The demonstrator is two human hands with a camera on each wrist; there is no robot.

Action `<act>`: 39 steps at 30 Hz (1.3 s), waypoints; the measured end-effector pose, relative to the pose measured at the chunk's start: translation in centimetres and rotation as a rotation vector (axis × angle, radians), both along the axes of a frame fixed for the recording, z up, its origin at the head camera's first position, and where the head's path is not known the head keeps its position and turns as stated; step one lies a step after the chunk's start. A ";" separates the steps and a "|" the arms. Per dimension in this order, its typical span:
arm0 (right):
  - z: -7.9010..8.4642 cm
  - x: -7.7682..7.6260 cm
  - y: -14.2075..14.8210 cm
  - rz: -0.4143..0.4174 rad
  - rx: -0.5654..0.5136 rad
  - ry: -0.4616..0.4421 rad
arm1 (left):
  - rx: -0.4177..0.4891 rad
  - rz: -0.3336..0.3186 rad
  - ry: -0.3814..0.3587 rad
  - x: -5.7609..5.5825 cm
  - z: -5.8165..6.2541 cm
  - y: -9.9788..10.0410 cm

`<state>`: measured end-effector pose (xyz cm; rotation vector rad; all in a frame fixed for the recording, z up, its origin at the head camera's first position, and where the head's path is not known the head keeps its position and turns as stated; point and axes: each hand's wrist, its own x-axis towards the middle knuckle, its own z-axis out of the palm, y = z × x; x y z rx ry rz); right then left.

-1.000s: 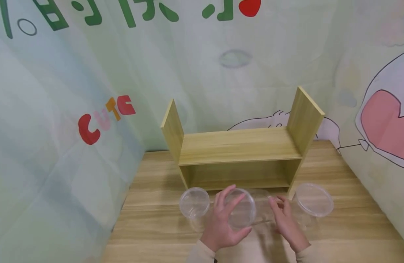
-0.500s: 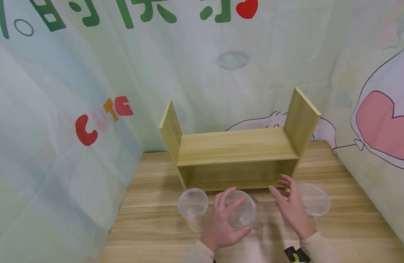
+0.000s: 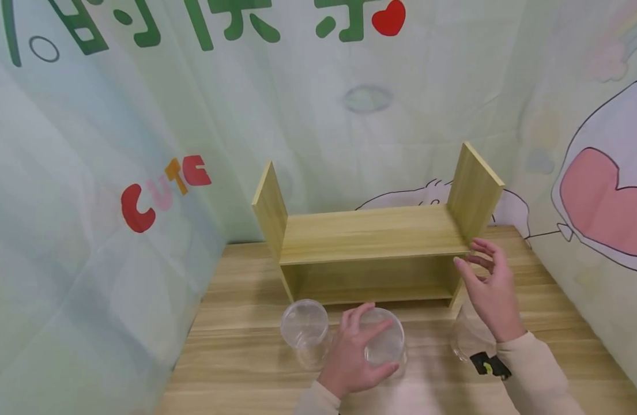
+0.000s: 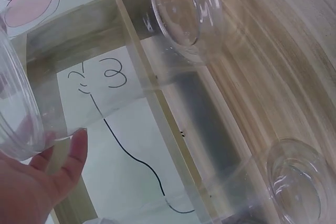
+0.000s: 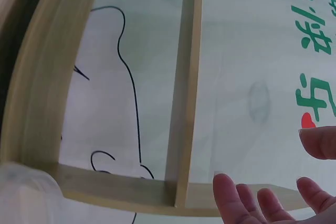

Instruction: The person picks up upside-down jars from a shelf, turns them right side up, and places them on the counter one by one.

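Note:
My left hand (image 3: 351,357) grips the middle clear plastic cup (image 3: 388,346) by its rim, fingers at the far side and thumb at the near side. In the left wrist view, fingertips curve against that rim at the left edge. To the left of this hand stands a second clear cup (image 3: 304,325). My right hand (image 3: 492,294) is raised by the shelf's right end, holding nothing, its fingers loosely bent and apart. A third clear cup (image 3: 466,337) stands below it, partly hidden by the hand and sleeve.
A wooden shelf (image 3: 375,233) with two raised side panels stands behind the cups on the wooden table (image 3: 235,346). Its right panel (image 3: 474,193) is close to my right hand. A printed cloth backdrop (image 3: 318,127) hangs behind and along both sides.
My right hand has moved from beside the middle cup up and right, over the right cup, to the shelf's right end. My left hand has stayed at the middle cup.

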<state>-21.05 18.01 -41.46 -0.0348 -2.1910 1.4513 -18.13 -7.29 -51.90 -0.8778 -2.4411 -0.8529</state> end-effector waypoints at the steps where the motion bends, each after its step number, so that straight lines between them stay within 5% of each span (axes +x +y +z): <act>1: 0.2 -0.3 0.3 -0.011 -0.002 0.012 | -0.002 0.003 0.000 0.0 -0.1 0.0; 17: 3.7 -3.0 2.5 -0.216 -0.102 0.195 | -0.002 -0.014 -0.020 0.3 -0.4 0.5; 31: 4.9 -5.8 3.1 -0.102 -0.020 0.227 | -0.084 0.044 -0.023 0.0 -1.0 0.0; 39: 4.7 -6.5 3.5 -0.123 0.076 0.240 | -0.099 0.041 -0.026 -0.4 -1.2 0.3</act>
